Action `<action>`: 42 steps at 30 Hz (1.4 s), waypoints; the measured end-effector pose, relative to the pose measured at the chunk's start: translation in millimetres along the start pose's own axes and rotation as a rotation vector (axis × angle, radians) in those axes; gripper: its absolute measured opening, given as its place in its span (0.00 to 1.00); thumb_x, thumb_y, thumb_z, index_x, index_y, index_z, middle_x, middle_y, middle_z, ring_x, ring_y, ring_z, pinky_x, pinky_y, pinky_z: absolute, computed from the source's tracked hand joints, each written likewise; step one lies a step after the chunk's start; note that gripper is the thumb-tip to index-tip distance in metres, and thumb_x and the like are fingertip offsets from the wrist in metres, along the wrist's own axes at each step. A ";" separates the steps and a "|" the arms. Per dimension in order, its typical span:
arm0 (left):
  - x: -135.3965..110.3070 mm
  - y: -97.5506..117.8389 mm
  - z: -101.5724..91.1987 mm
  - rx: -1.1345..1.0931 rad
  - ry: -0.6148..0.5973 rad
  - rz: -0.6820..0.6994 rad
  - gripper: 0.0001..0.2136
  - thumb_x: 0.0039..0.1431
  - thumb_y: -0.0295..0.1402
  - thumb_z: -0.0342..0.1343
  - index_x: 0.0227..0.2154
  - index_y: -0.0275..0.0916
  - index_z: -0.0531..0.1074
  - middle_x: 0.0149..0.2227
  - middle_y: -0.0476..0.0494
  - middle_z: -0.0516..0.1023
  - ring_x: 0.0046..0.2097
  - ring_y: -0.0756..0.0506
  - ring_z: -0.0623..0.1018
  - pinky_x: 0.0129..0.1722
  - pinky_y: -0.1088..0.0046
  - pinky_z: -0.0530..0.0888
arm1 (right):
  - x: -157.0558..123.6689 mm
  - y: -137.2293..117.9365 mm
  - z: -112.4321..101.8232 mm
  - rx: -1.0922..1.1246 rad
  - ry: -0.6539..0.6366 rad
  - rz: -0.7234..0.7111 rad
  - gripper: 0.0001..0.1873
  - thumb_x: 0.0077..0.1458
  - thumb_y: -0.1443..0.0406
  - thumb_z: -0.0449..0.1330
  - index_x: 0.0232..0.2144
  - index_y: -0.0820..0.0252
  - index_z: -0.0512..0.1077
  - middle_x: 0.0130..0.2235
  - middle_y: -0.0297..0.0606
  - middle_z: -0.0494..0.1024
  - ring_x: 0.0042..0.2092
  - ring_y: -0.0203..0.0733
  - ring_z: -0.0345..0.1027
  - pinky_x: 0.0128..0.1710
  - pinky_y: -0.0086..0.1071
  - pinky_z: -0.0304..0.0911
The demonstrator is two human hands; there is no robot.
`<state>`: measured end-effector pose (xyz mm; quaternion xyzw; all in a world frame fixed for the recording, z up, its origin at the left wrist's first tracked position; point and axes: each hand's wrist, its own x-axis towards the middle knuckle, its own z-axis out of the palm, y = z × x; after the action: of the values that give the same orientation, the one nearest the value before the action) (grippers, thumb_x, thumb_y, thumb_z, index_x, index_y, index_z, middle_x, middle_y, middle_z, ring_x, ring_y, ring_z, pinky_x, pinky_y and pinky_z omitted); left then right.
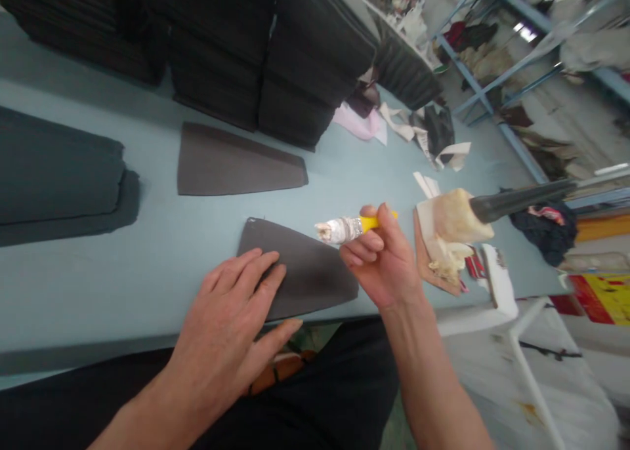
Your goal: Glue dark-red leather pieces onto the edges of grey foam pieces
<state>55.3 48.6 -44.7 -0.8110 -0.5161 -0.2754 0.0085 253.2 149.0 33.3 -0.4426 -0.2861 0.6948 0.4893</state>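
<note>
My left hand (236, 312) rests with its fingers spread on a dark grey-brown tapered panel (310, 273) near the table's front edge. A small white mark shows at that panel's upper left corner. Above the panel's right part, my right hand (384, 260) grips a glue brush (344, 229). It has a yellow handle, and its head is caked in white and points left. A second tapered panel (236, 161) of the same colour lies flat further back, touched by neither hand.
Tall stacks of black panels (221, 56) stand along the back. Dark green-grey panels (59, 174) lie at the left. To the right are a pale block with a dark handle (457, 215) and fabric scraps (408, 125) on the blue-green table (123, 279). A shelf rack (522, 145) stands beyond.
</note>
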 end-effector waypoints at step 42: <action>12.2 63.6 -35.0 -0.474 0.139 -0.123 0.04 0.69 0.26 0.59 0.42 0.42 0.76 0.40 0.49 0.82 0.41 0.50 0.81 0.46 0.73 0.79 | -119.0 60.8 -55.7 0.082 0.270 -0.153 0.24 0.51 0.44 0.75 0.33 0.53 0.75 0.20 0.23 0.64 0.22 0.30 0.52 0.22 0.23 0.58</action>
<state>97.3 18.5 7.8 -0.7366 -0.4837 -0.4437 -0.1632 292.5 14.3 -2.1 -0.4886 -0.2222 0.6007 0.5925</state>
